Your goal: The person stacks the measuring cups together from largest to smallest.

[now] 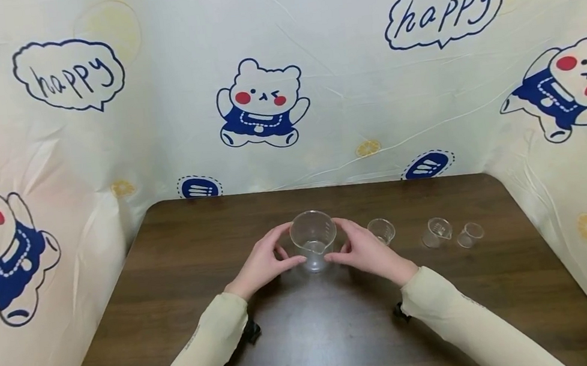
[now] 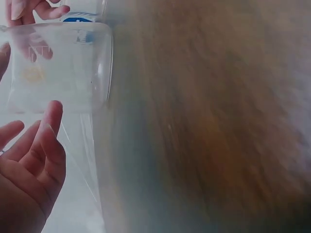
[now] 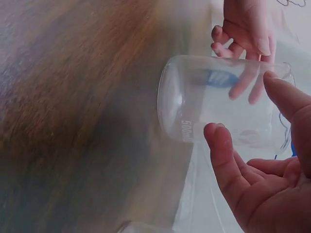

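A large clear glass beaker (image 1: 313, 232) is upright near the middle of the dark wooden table (image 1: 210, 216). My left hand (image 1: 265, 257) holds it from the left and my right hand (image 1: 363, 251) from the right, both thumbs toward the near side and the fingers around the far sides. White "500ml" print shows on the beaker (image 3: 218, 104) in the right wrist view, where it appears sideways. The left wrist view has the fingers of my left hand (image 2: 34, 170) along the glass wall.
Right of the hands stand smaller clear beakers: one (image 1: 382, 228) partly behind my right hand, another (image 1: 437, 232) farther right, and the smallest (image 1: 470, 235) beside it. A printed cloth (image 1: 340, 111) with bears hangs round the table's back and sides.
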Motion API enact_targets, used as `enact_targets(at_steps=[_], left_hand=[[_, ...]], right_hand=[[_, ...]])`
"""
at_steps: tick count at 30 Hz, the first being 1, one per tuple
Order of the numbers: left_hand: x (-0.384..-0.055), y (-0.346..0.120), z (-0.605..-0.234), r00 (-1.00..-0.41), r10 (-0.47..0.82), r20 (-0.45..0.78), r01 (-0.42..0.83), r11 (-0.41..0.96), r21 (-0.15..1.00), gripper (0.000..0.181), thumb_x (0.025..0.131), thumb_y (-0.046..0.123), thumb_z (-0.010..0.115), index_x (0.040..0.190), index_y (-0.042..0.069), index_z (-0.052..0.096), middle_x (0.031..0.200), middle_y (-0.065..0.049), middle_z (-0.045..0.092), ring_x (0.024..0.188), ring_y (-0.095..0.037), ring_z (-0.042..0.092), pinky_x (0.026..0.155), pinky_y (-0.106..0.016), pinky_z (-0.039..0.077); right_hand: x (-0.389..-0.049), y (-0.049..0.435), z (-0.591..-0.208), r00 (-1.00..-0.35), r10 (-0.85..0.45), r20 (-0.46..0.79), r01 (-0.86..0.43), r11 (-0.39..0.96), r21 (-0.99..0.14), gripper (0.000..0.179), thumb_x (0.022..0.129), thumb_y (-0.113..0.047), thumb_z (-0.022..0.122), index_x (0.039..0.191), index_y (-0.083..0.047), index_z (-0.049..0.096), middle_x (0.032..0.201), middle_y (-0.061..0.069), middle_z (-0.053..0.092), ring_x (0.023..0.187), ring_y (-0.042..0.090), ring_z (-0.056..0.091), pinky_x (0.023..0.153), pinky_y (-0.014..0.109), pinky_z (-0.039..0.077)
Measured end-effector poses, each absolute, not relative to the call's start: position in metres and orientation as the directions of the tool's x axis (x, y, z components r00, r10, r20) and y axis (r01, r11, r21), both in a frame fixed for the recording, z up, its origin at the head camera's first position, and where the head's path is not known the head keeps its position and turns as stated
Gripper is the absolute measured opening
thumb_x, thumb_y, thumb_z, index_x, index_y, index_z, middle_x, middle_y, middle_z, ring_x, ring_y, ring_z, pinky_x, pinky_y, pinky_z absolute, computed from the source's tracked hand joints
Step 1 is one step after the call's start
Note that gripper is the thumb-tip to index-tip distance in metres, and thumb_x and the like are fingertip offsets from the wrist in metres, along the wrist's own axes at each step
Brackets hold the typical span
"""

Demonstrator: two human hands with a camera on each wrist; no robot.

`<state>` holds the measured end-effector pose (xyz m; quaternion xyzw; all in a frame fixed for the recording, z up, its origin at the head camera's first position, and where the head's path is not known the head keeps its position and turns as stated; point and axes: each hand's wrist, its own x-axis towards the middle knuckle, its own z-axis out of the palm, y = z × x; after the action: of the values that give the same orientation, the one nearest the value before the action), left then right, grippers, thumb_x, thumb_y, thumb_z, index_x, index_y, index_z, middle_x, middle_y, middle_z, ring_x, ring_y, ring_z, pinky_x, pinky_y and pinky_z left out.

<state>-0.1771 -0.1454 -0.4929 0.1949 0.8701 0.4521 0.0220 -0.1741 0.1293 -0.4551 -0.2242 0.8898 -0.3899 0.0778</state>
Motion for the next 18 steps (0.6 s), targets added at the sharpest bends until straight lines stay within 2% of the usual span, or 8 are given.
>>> enact_targets(at_steps=[6,11,18], left_hand=[[-0.181,-0.1374,-0.4927,-0.919,0.369,0.137,0.318,0.493,0.81,0.086,0.083,0.033,0.09,0.155,0.025,0.045,0.141,-0.004,0.059,0.074,-0.011,0.065,0.08,-0.038,0.057],[-0.1824,-0.1358,-0.4945,-0.915,0.375,0.149,0.327,0.473,0.818,0.085,0.083,0.031,0.09,0.154,0.024,0.045,0.141,-0.006,0.059,0.074,-0.011,0.065,0.082,-0.044,0.057],[-0.1842,-0.1364,-0.4964,-0.914,0.37,0.168,0.34,0.468,0.816,0.082,0.083,0.03,0.09,0.153,0.024,0.047,0.139,-0.004,0.061,0.072,-0.012,0.063,0.07,-0.031,0.055]], right_hand=[[-0.1814,0.1294,-0.4566,-0.883,-0.469,0.005,-0.307,0.572,-0.761,0.08,0.09,-0.025,0.084,0.154,-0.005,0.042,0.128,0.015,0.064,0.078,0.018,0.069,0.068,0.028,0.057],[-0.1828,0.1292,-0.459,-0.88,-0.475,0.009,-0.319,0.576,-0.753,0.079,0.09,-0.024,0.084,0.155,-0.007,0.043,0.116,0.012,0.068,0.076,0.016,0.069,0.067,0.028,0.057],[-0.1837,0.1278,-0.4651,-0.859,-0.51,0.05,-0.363,0.537,-0.761,0.072,0.091,-0.02,0.083,0.151,-0.004,0.045,0.108,0.011,0.069,0.073,0.012,0.068,0.065,0.028,0.056]])
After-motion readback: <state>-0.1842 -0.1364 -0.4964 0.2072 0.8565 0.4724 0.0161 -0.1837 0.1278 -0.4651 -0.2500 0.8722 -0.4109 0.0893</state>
